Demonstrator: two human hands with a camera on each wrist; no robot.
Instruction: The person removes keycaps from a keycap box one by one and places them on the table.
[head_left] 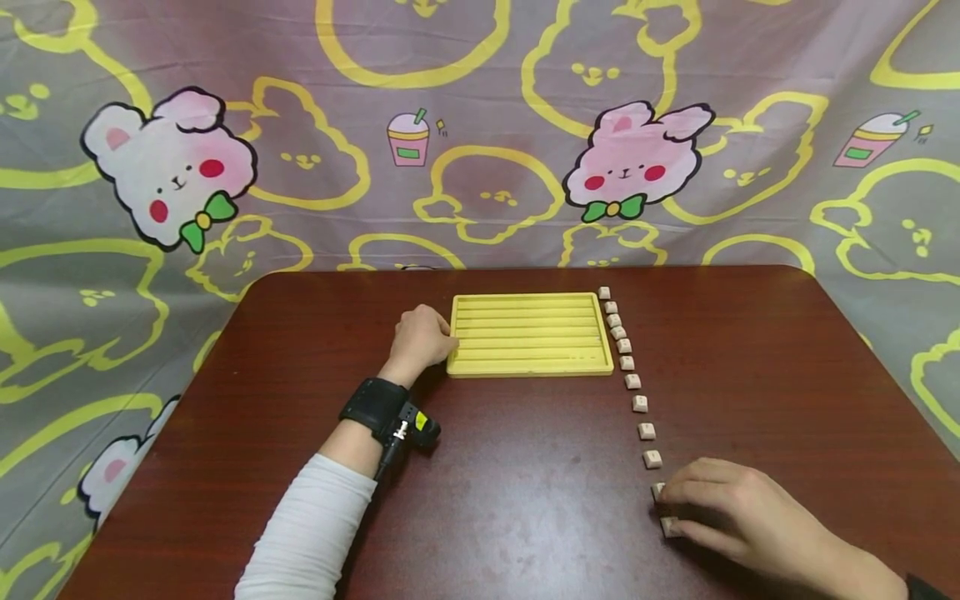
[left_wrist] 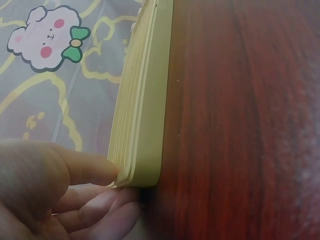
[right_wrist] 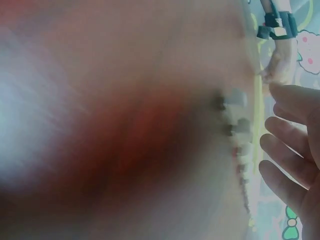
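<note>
My left hand [head_left: 422,337] pinches the left end of a shallow yellow tray [head_left: 454,310] with long parallel ridges. In the left wrist view its thumb [left_wrist: 97,169] lies over the tray rim, while the other fingers curl under the corner. My right hand [head_left: 738,512] hovers low by the near end of a row of small beige keycaps [head_left: 647,431]. Its thumb and fingertips overlap the two nearest keycaps [head_left: 670,527] in the head view. The right wrist view shows these fingers [right_wrist: 287,150] loosely bent and spread, with nothing between them.
The keycap row runs from beside the tray's right end toward the near right of the brown table [head_left: 525,500]. A patterned cloth [head_left: 480,125] hangs behind the table's far edge. A black wrist camera strap [head_left: 377,406] sits on the left wrist.
</note>
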